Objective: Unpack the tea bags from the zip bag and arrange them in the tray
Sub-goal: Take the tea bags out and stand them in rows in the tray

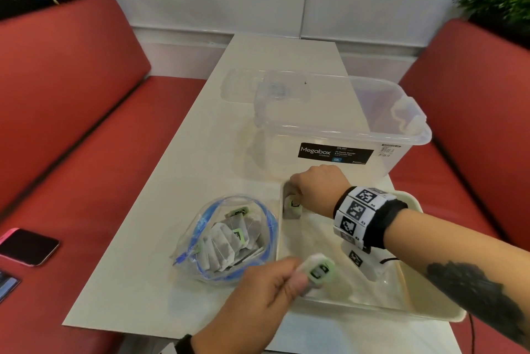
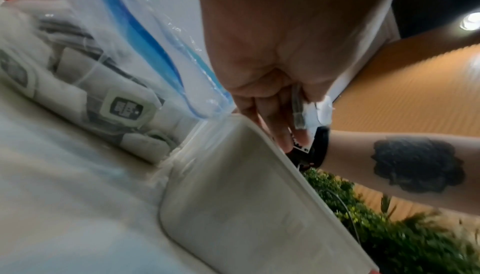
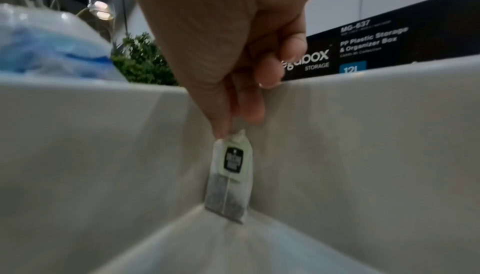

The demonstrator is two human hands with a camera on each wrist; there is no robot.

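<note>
- The right hand (image 1: 318,187) reaches into the far left corner of the cream tray (image 1: 430,316). Its thumb and fingers pinch the top of a tea bag (image 3: 230,177), which stands upright with its lower edge on the tray floor, in the corner.
- The left hand (image 1: 258,305) is at the near left edge of the tray. Its curled fingers hold a second tea bag with a green tag (image 1: 318,270), blurred, just over the tray rim.
- The clear zip bag (image 1: 229,239) with a blue seal lies open on the white table (image 1: 160,210), touching the left side of the tray. Several tea bags are still inside it.
- Behind the tray stands a clear Megabox storage box (image 1: 338,130).
- A phone (image 1: 28,246) lies on the red bench (image 1: 86,138) at the left.
</note>
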